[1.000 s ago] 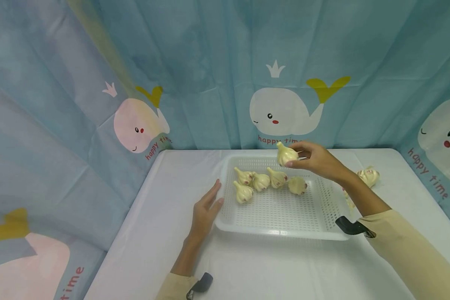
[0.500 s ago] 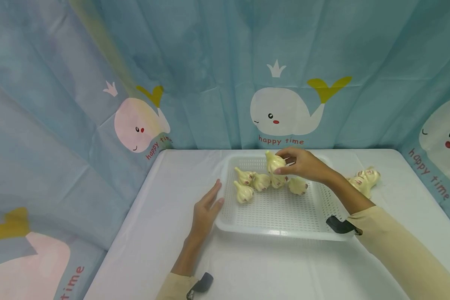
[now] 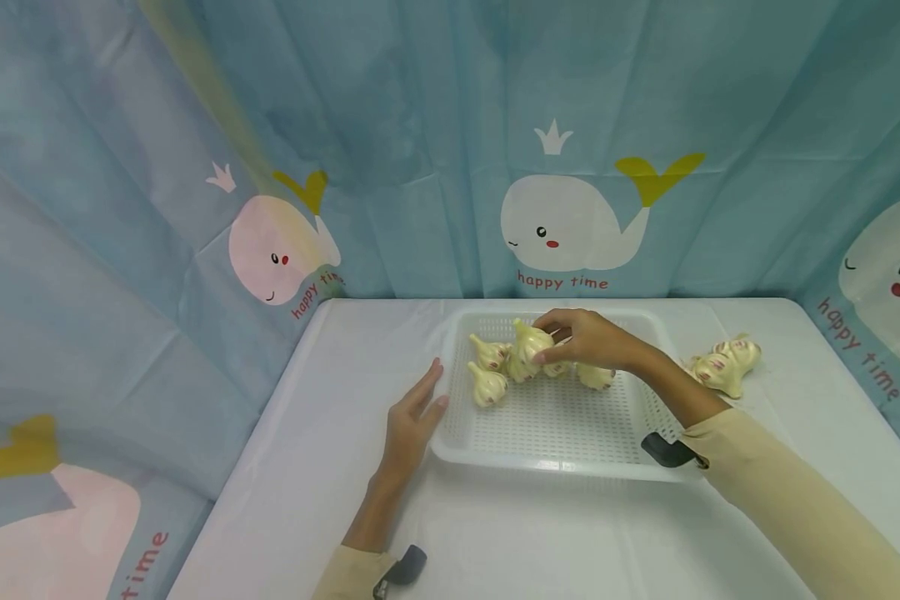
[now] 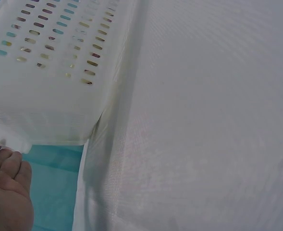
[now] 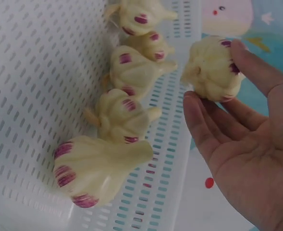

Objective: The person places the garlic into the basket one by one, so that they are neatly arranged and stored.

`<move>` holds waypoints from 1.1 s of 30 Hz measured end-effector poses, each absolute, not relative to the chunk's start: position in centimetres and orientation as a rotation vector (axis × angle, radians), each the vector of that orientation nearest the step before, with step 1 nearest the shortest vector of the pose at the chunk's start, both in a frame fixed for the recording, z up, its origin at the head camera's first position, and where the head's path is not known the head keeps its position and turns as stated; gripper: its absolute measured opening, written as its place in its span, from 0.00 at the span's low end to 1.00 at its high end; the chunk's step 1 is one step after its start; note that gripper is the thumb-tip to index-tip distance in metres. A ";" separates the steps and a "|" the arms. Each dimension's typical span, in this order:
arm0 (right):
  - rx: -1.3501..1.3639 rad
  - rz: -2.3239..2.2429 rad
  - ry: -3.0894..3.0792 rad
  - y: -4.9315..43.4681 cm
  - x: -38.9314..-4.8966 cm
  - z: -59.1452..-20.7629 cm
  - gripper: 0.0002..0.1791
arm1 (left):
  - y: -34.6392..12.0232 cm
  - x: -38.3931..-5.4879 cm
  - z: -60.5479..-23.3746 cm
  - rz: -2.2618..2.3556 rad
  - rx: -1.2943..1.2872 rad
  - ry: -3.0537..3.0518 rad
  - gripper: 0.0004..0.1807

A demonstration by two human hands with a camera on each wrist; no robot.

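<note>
Over the back part of a white perforated plastic basket (image 3: 562,467), my right hand (image 3: 591,340) pinches a garlic bulb (image 3: 531,343) between thumb and fingers, its stem pointing up. Seen from the right wrist, the held bulb shows purple patches, with more garlic bulbs (image 5: 98,168) lined up in the basket. Two of them, a front garlic bulb (image 3: 487,386) and one behind it, lie at the basket's left end. My left hand (image 3: 407,425) rests against the left rim with fingers extended; in the left wrist view the fingers (image 4: 10,166) are by the basket's wall (image 4: 40,101).
On the white table (image 3: 510,542), right of the basket, several garlic bulbs (image 3: 720,368) lie in a cluster, partly behind the right forearm. A blue curtain (image 3: 420,167) printed with whales hangs along the back and sides.
My right hand has carried the garlic bulb leftward and lower, from the basket's back rim to above the bulbs inside. The left hand stays at the rim.
</note>
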State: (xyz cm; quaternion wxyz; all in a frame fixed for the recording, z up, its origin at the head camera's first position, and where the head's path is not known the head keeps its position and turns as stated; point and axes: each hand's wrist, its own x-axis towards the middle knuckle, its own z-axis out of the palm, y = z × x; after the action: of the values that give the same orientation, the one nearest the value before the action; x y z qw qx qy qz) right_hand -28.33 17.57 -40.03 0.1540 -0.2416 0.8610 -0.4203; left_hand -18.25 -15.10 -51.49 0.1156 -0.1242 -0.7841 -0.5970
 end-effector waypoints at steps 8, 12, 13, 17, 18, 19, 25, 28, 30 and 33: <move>-0.716 -1.152 2.421 16.7 -28.6 -40.5 0.32 | -15.2 -18.3 -51.6 -1.765 -0.367 -2.280 0.27; -0.720 -1.123 2.407 16.3 -28.6 -40.7 0.31 | -15.2 -18.3 -51.8 -1.776 -0.362 -2.271 0.28; -0.723 -1.117 2.401 16.3 -28.6 -40.8 0.31 | -15.2 -18.3 -51.8 -1.781 -0.363 -2.268 0.28; -0.731 -1.072 2.376 16.1 -28.5 -40.8 0.32 | -15.2 -18.3 -51.7 -1.778 -0.367 -2.260 0.27; -0.740 -1.058 2.370 16.1 -28.4 -40.8 0.32 | -15.2 -18.3 -51.7 -1.772 -0.370 -2.261 0.27; -0.740 -1.043 2.363 16.0 -28.4 -40.8 0.33 | -15.1 -18.3 -51.7 -1.767 -0.370 -2.263 0.27; -0.760 -0.973 2.358 15.9 -28.5 -41.3 0.31 | -15.1 -18.3 -51.6 -1.740 -0.371 -2.274 0.27; -0.773 -0.954 2.358 15.8 -28.6 -41.6 0.31 | -15.1 -18.3 -51.6 -1.740 -0.372 -2.272 0.27; -0.777 -0.954 2.351 15.7 -28.6 -41.7 0.31 | -15.1 -18.3 -51.6 -1.742 -0.373 -2.270 0.27; -0.766 -0.946 2.349 15.7 -28.6 -41.9 0.31 | -15.1 -18.2 -51.6 -1.743 -0.369 -2.281 0.27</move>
State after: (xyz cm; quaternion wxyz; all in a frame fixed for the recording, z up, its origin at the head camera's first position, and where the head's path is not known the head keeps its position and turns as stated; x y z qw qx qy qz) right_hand -28.63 15.69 -41.89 0.2456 -0.2805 0.8608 -0.3465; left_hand -18.25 -15.08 -51.55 0.1232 -0.1266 -0.7821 -0.5976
